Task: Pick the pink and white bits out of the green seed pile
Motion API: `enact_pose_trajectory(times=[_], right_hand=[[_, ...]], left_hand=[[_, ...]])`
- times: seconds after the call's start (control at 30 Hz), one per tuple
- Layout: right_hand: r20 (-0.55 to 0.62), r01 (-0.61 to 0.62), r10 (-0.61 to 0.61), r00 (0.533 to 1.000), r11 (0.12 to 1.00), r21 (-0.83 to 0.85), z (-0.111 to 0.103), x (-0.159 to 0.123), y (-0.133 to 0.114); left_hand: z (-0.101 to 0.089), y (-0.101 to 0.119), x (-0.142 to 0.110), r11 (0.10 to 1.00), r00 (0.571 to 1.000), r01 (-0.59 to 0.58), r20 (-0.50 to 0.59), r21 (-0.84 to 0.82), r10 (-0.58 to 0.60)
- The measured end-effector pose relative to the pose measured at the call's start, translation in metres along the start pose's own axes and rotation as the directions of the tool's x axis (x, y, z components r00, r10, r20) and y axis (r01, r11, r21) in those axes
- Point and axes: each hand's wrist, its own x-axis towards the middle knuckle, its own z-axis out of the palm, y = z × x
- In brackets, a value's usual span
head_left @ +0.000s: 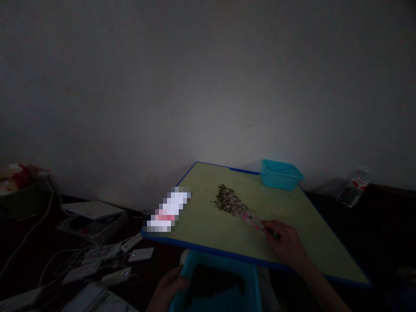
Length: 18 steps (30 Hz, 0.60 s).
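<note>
My right hand (284, 242) is closed on the near end of a clear, pink-patterned piece, perhaps plastic (252, 220), low over the table (292, 212). The far end of that piece touches a spread pile of small dark and pale grains (227, 200). Below the table's near edge, my left hand (170, 284) grips the left rim of a blue plastic bin (256, 281). Dark matter covers much of the bin's inside; the dim light hides what it is.
A second blue bin (282, 175) stands at the table's back right corner. On the left edge lies a bright, blurred-out screen (169, 212). Power strips (115, 276), cables and an open box (94, 219) crowd the floor at left. A plastic bottle (354, 188) leans at right.
</note>
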Motion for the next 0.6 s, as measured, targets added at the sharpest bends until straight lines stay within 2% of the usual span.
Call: enact_pose_trajectory(times=[0.1,0.37,0.6], right_hand=[[-0.001,-0.003,0.003,1.0,1.0,0.021,0.0031,0.0007,-0.001],[-0.003,-0.023,0.023,1.0,1.0,0.0,0.0103,0.0055,0.0011],[0.047,-0.01,0.01,0.999,1.0,-0.005,0.0049,0.0083,-0.0025]], left_hand=[[-0.005,-0.0033,0.0034,0.999,0.998,-0.027,0.059,-0.023,0.029],[-0.0039,-0.002,0.0004,0.999,0.999,-0.033,0.021,-0.033,0.034],[-0.002,0.0006,0.0004,0.999,0.999,-0.029,0.046,-0.018,0.029]])
